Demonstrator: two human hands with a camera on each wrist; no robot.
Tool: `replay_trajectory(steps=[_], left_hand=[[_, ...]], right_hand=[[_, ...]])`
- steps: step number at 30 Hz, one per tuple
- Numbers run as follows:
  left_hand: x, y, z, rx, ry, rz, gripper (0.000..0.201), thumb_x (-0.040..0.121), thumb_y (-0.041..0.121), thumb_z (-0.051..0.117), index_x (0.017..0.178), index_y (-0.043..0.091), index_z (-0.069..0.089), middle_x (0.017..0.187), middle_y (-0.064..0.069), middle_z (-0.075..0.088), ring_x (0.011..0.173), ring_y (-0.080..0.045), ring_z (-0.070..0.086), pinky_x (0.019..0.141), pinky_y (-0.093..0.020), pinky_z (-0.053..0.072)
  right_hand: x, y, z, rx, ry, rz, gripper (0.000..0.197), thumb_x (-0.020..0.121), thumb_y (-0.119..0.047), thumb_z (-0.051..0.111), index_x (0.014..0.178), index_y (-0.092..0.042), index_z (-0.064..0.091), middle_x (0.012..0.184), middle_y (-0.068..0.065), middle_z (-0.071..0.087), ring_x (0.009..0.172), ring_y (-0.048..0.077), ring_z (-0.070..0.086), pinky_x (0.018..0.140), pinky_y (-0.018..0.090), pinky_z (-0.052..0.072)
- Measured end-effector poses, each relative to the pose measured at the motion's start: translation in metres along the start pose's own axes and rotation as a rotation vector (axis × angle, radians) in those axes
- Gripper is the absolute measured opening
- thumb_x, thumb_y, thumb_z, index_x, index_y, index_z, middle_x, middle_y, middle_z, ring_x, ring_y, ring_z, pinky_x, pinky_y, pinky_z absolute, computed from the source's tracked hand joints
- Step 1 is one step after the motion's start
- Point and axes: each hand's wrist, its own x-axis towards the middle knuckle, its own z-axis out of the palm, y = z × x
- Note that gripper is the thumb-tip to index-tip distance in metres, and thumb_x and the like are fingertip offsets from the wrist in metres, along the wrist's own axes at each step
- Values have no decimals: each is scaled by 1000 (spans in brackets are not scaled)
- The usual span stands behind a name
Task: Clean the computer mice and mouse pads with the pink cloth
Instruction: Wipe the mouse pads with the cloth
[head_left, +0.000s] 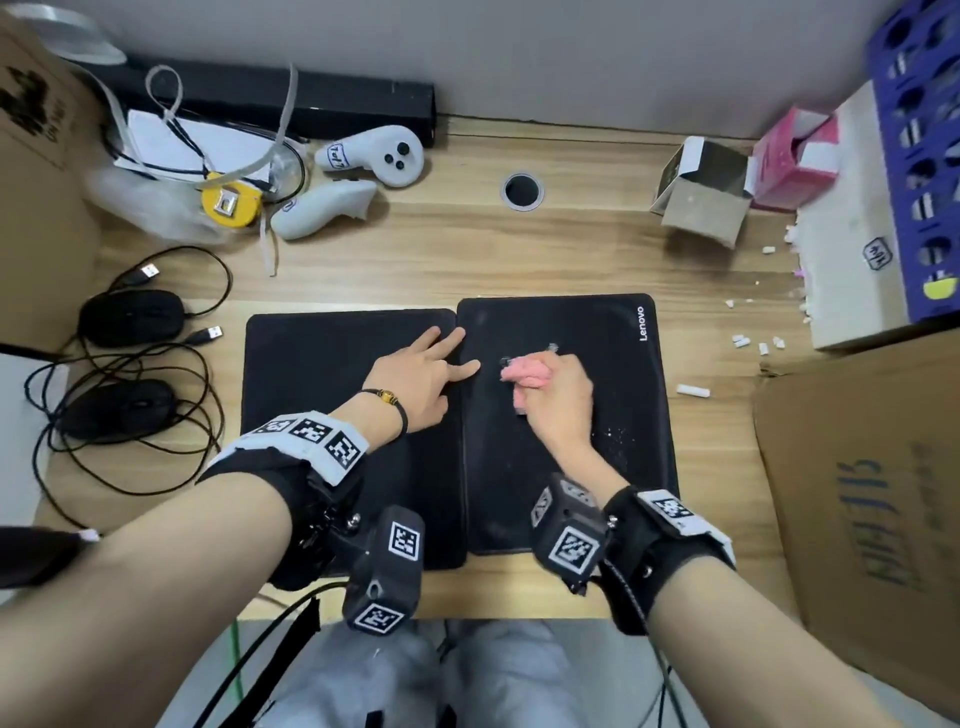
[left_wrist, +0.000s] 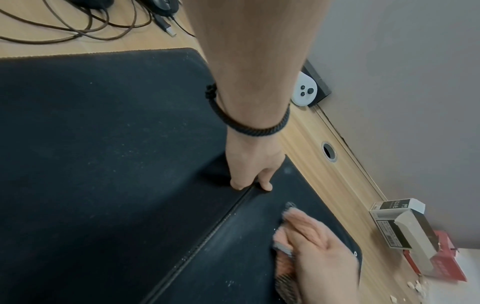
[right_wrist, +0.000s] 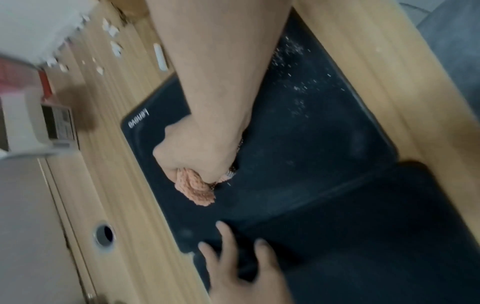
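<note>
Head view, near to far: right hand (head_left: 558, 400) is fisted tight round the pink cloth (head_left: 524, 375), bunched w/ a wad poking out past the fingers, pressed on the Lenovo pad (head_left: 571, 457). White specks (head_left: 615, 434) sit on that pad just behind the fist, toward the person. Risk: strokes heading away from the body skip them, or drag them onto the left pad (head_left: 311, 395), which butts edge to edge against it.

Left hand (head_left: 415, 374) lies flat, fingers spread & straight, holding nothing, fingertips across the seam between the pads. Probably it's pinning them; if it lifts, a hard wipe could slide or ruck the pad.

Farther left, two black mice (head_left: 130, 317) wait among tangled cables (head_left: 130, 457), apparently not yet wiped. Snagging a cable could drag a mouse off the desk (head_left: 467, 249). White crumbs (head_left: 748, 343) on the right could get swept back onto the pad.
</note>
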Motion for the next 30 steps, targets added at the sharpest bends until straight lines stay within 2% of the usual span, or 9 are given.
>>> replay_trajectory(steps=[3, 5, 9, 13, 16, 20, 23, 25, 30], left_hand=[[-1, 1, 1, -9, -25, -20, 66, 95, 23, 44, 149, 46, 15, 161, 12, -8, 149, -14, -3, 90, -39, 47], [-3, 5, 1, 10, -49, -37, 68, 95, 24, 47, 150, 45, 13, 161, 11, -8, 149, -16, -2, 93, -41, 45], [-5, 13, 5, 64, -52, -49, 72, 94, 17, 47, 152, 37, 10, 160, 12, -10, 149, -22, 1, 92, -41, 44], [-6, 27, 15, 65, -78, -65, 78, 91, 22, 49, 154, 21, 3, 160, 10, -12, 147, -32, -3, 80, -40, 44], [-5, 30, 18, 69, -102, -67, 86, 90, 28, 53, 154, 17, -4, 160, 7, -16, 147, -35, -6, 87, -43, 45], [-5, 29, 21, 48, -116, -72, 88, 91, 27, 56, 154, 18, -6, 159, 8, -17, 147, -34, -8, 90, -47, 46], [-6, 28, 23, 35, -107, -73, 88, 92, 27, 57, 154, 19, -6, 160, 8, -17, 147, -32, -8, 93, -48, 44], [-6, 29, 23, 33, -104, -77, 88, 93, 27, 57, 154, 20, -6, 160, 8, -16, 147, -31, -8, 93, -48, 43], [-7, 33, 25, 43, -92, -90, 84, 94, 21, 54, 153, 21, -4, 160, 9, -14, 147, -33, -8, 87, -45, 44]], right_hand=[[-25, -12, 20, 43, -126, -113, 33, 77, -10, 53, 77, -34, 74, 79, -17, 58, 78, 20, 63, 69, 34, 54], [-32, -5, 15, 80, -155, -105, 35, 76, -2, 57, 80, -31, 75, 82, -16, 54, 79, 24, 62, 69, 38, 55], [-32, 31, -28, 79, 50, 66, 31, 73, -2, 63, 81, -30, 74, 87, -3, 61, 80, 25, 64, 74, 38, 55], [-54, 70, -59, 90, 206, 184, 37, 77, -5, 60, 70, -41, 67, 79, -11, 66, 78, 19, 64, 75, 35, 55], [-72, 64, -46, 122, 252, 246, 27, 84, -13, 60, 72, -35, 69, 76, -7, 67, 74, 17, 63, 69, 30, 51], [-86, 33, -2, 46, 52, 112, 18, 76, -31, 53, 77, -28, 71, 79, 0, 64, 76, 18, 63, 72, 34, 53], [-101, 14, 22, 18, -94, -51, 29, 76, -5, 56, 82, -26, 76, 77, -15, 51, 81, 16, 59, 71, 19, 44], [-108, 16, 22, -6, -186, -135, 36, 73, 5, 59, 87, -24, 78, 82, -13, 50, 83, 16, 56, 71, 12, 37], [-112, 62, -8, 99, -61, 9, 38, 70, 2, 68, 88, -30, 77, 90, -4, 56, 75, 18, 65, 65, 35, 56]])
